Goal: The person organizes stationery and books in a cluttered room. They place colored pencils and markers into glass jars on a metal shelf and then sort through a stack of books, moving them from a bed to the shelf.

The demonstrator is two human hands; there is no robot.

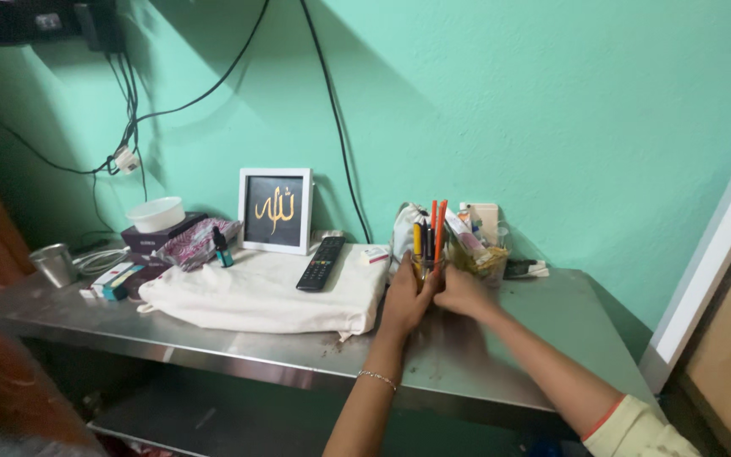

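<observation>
Cupping a glass pen holder (427, 267) between both hands, left hand (405, 298), right hand (460, 294), grip closed around it.

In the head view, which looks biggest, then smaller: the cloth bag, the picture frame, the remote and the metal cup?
1. Cloth bag, by far the biggest.
2. Picture frame.
3. Remote, longer but thinner than the cup.
4. Metal cup. It and the remote look close in size, so that order is unsure.

The hands (435, 292) hide the pen holder's (427, 269) base; their grip is unclear.
</observation>
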